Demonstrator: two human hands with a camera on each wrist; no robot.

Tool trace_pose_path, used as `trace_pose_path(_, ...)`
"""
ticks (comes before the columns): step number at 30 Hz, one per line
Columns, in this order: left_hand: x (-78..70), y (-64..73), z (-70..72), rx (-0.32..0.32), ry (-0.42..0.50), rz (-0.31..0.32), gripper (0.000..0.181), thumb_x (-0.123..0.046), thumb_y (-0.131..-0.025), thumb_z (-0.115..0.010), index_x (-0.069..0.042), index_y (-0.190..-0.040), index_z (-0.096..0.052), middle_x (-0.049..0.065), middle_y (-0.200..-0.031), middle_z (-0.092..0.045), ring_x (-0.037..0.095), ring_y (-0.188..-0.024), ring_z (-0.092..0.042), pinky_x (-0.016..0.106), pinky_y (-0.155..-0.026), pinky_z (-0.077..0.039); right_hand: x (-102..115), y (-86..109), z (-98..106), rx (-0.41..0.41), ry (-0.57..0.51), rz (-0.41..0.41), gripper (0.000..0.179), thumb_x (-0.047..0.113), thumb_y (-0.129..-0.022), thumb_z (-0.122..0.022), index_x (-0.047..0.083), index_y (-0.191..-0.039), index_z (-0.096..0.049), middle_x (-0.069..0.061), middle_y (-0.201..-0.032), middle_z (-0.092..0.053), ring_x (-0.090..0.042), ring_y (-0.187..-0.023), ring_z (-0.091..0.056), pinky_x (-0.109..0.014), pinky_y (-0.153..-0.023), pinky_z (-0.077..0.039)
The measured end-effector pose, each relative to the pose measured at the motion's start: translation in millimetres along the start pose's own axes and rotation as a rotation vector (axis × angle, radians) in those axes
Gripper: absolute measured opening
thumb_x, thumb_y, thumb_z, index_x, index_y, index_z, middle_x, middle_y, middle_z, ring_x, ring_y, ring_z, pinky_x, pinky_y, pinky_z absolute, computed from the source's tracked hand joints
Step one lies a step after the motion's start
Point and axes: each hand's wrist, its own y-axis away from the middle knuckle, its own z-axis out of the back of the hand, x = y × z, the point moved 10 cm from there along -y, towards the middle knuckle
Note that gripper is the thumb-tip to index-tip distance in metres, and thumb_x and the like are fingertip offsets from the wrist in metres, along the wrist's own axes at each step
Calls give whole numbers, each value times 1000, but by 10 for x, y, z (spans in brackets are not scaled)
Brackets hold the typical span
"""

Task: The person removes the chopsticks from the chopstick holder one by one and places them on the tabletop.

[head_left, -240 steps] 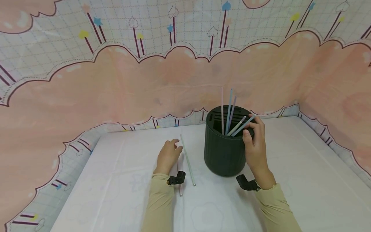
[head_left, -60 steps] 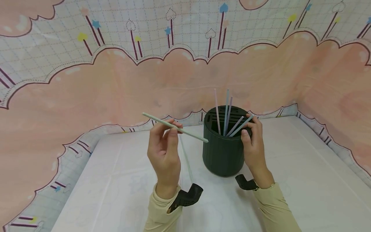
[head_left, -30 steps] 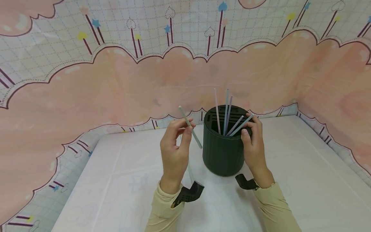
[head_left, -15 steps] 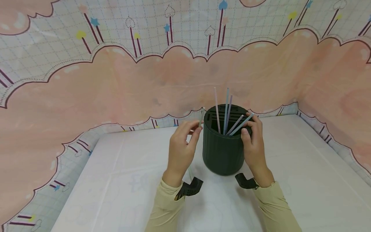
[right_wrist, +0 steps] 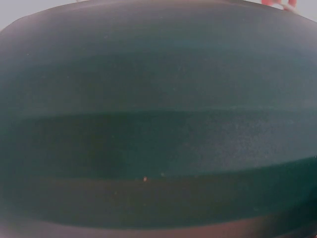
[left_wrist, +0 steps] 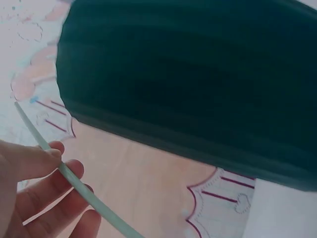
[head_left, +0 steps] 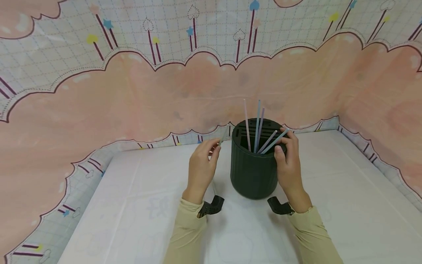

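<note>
My left hand [head_left: 202, 167] pinches a pale green straw [left_wrist: 81, 187] between thumb and fingertips, left of the dark green holder [head_left: 253, 176]. In the left wrist view the straw slants across the fingers, apart from the holder's wall. The holder is round and upright, with a slotted section at the back of its top and an opening in front. A pink straw [head_left: 247, 126], a blue straw [head_left: 257, 124] and a purple straw [head_left: 261, 124] stand in it. Two more lean right, one a blue straw [head_left: 276, 141]. My right hand [head_left: 291, 168] grips the holder's right rim.
A white cloth [head_left: 138, 212] covers the table. Behind it rises a peach and white printed backdrop [head_left: 184, 91]. Another thin straw [head_left: 215, 189] lies on the cloth, mostly hidden by my left wrist.
My left hand picked up a green straw from the table, raised it and turned it from slanting to pointing away. In the last half second it moved slightly left. The right hand stays on the holder.
</note>
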Motion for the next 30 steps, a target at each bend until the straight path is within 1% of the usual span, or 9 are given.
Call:
trace_pose_path(4, 142, 10, -33, 17, -17, 47, 21, -11, -90, -58, -7, -109, -65, 4, -93, -65, 15, -82, -61, 26, -71, -52, -92, 9, 3, -6, -3, 18, 28, 19, -95, -39, -5, -108, -44, -10, -145, -26, -21, -137, -21, -41, -110, -18)
trace_pose_path(10, 352, 44, -62, 28, -43, 106, 20, -12, -89, -59, -9, -109, -65, 4, -90, -65, 17, -79, -62, 29, -67, -51, -85, 20, 8, -8, 5, 34, 28, 22, -95, -39, -2, -107, -44, -6, -145, -27, -21, -137, -21, -42, -110, -18)
trace_pose_path(13, 504, 77, -84, 39, -60, 166, 21, -13, -90, -58, -11, -110, -64, 3, -91, -64, 16, -80, -61, 30, -65, -50, -81, 23, 7, -9, 12, 32, 29, 24, -95, -39, -2, -107, -43, -5, -146, -27, -22, -137, -21, -43, -110, -18)
trace_pose_path(17, 690, 110, -104, 53, -58, 255, 22, -14, -90, -58, -12, -112, -64, 2, -92, -64, 16, -82, -61, 32, -65, -48, -82, 23, 8, -11, 24, 28, 30, 25, -95, -38, -3, -107, -43, -5, -146, -27, -23, -137, -21, -44, -110, -18)
trace_pose_path(23, 941, 178, -156, 63, -44, 368, 29, -9, -89, -57, -12, -118, -60, 5, -93, -65, 20, -82, -62, 36, -68, -47, -65, 20, 7, -13, 9, 30, 29, 23, -95, -39, -4, -107, -44, -8, -145, -27, -23, -137, -21, -40, -110, -19)
trace_pose_path(26, 1058, 225, -192, 65, -56, 399, 34, -6, -89, -57, -12, -122, -58, 7, -94, -64, 22, -83, -62, 38, -68, -47, -58, 19, 1, -11, 5, 33, 29, 22, -95, -39, -4, -107, -44, -9, -145, -27, -22, -137, -22, -36, -110, -19)
trace_pose_path(30, 1209, 294, -246, 82, -86, 428, 36, -1, -87, -55, -15, -120, -59, 9, -96, -63, 23, -84, -60, 38, -68, -47, -55, 14, -2, -14, 0, 37, 28, 21, -95, -38, -4, -106, -44, -9, -145, -27, -22, -137, -22, -33, -108, -20)
